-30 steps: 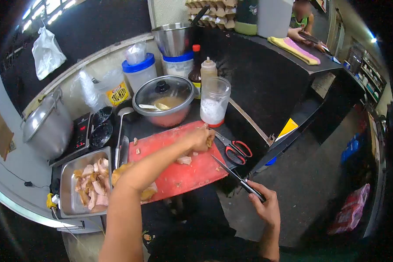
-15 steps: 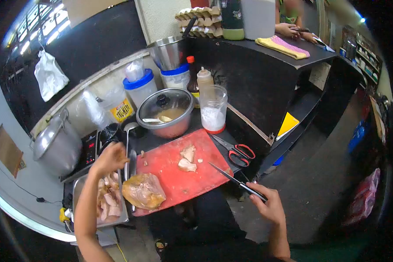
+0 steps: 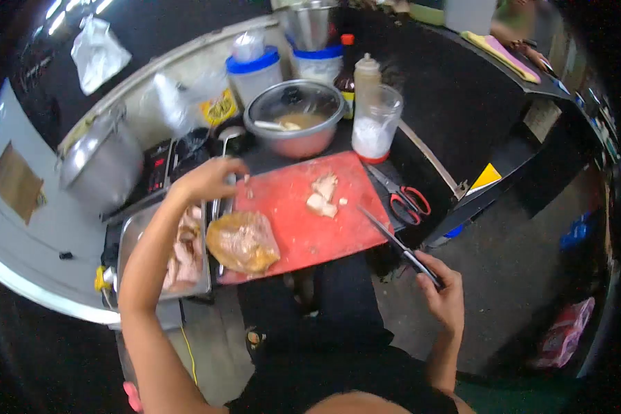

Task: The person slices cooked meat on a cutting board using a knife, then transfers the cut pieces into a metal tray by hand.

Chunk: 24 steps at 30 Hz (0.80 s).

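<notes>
My right hand (image 3: 445, 286) holds a knife (image 3: 393, 239) by its dark handle, the blade pointing up-left over the right edge of the red cutting board (image 3: 310, 238). A large piece of yellowish chicken (image 3: 243, 243) lies at the board's left, with small pale meat pieces (image 3: 322, 196) further right. My left hand (image 3: 214, 181) hovers by the board's upper left corner, above the metal tray (image 3: 130, 243) of cut chicken, fingers curled; whether something small is between the fingertips is unclear.
Scissors (image 3: 407, 202) lie right of the board. Behind it stand a lidded bowl (image 3: 297, 134), a jar of white powder (image 3: 374, 134) and a squeeze bottle (image 3: 367, 72). A steel pot (image 3: 102, 165) is at the left. Another person's arm (image 3: 507, 33) shows at the upper right.
My left hand has gone from the board's far right side over to the tray and now sits near the board's upper left corner. My right hand keeps the knife. The view has shifted.
</notes>
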Motion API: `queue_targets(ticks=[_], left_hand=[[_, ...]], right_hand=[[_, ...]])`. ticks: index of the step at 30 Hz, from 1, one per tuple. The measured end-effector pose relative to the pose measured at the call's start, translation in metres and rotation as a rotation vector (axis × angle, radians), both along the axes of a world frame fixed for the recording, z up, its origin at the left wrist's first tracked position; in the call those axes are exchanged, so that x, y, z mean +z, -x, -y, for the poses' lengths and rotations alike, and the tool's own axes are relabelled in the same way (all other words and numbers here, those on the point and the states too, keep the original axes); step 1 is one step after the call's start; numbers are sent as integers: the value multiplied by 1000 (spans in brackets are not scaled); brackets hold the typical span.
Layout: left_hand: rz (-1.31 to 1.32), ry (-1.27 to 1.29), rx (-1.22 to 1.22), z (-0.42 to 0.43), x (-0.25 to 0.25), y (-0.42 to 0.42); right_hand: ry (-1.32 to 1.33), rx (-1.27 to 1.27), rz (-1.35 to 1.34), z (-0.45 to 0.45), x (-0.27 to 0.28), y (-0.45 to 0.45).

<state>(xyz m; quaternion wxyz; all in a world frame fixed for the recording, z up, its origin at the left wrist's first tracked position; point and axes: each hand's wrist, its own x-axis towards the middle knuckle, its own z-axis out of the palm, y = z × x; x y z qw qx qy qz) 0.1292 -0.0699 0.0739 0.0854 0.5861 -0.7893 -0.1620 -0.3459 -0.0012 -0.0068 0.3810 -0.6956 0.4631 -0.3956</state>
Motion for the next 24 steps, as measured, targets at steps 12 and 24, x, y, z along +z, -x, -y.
queue_targets(ticks=[12, 24], left_hand=[[292, -18, -294, 97, -99, 123], [182, -104, -318, 115, -119, 139]], right_hand=[[36, -66, -42, 5, -15, 14], [28, -64, -59, 10, -17, 6]])
